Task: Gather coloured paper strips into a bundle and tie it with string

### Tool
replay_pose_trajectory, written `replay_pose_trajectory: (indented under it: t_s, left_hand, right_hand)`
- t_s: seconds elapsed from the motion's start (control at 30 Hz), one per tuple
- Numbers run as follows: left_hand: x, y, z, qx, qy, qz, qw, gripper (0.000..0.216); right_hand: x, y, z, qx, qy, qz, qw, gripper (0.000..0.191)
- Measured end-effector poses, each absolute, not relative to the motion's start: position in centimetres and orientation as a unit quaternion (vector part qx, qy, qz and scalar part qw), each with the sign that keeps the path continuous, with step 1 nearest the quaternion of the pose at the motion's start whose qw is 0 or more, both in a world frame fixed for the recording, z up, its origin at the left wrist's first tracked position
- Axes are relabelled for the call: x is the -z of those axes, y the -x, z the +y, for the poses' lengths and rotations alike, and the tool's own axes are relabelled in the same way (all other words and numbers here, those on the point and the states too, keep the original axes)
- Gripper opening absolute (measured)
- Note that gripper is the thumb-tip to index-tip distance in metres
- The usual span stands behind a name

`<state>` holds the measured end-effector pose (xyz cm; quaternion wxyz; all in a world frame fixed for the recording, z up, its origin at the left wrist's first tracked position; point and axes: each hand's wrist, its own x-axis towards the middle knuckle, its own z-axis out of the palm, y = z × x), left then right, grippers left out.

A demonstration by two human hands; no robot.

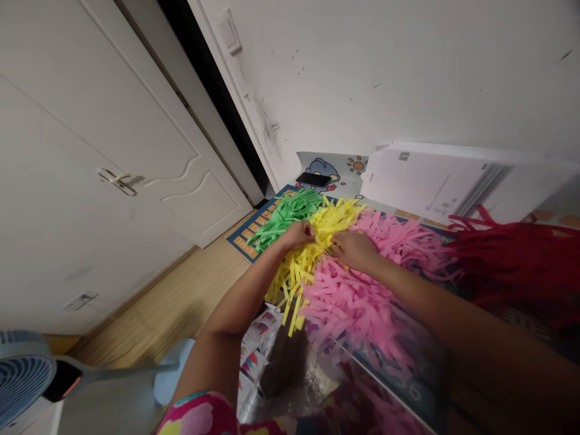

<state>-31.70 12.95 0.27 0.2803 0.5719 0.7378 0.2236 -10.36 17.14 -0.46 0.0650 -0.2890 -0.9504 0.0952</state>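
Note:
Heaps of paper strips lie side by side on a printed floor mat (254,232): green strips (285,216), yellow strips (308,257), pink strips (362,296) and dark red strips (516,260). My left hand (298,234) rests on the yellow heap at its border with the green one, fingers curled onto yellow strips. Just to its right, my right hand (356,249) lies where yellow meets pink, its fingers pinched on strips there.
A black phone (313,179) lies on the mat near the wall. A white box (457,181) leans against the wall at right. A white door (90,175) and wooden floor are at left, a blue fan (27,374) at bottom left. Crinkled plastic packaging (281,368) lies near me.

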Motion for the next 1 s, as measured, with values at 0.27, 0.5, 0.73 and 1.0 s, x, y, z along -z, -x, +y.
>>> replay_pose_trajectory:
  t_s: [0.27,0.5,0.73,1.0]
  left_hand:
    - [-0.1,31.3,12.8,-0.255,-0.553,0.720,0.333,0.010]
    - [0.3,31.3,13.0,-0.275,-0.533,0.723,0.343,0.016]
    - [0.2,31.0,13.2,-0.274,-0.519,0.716,0.379,0.015]
    - [0.1,31.2,13.5,-0.263,-0.516,0.706,0.408,0.021]
  right_hand:
    - [0.4,10.2,17.1,-0.100,0.313,-0.940,0.089,0.036]
    - [0.1,10.1,16.8,-0.090,0.317,-0.939,0.099,0.035]
    - [-0.6,10.0,16.2,-0.068,0.288,-0.951,0.094,0.036]
    - [0.5,10.3,16.5,-0.046,0.278,-0.955,0.095,0.033]
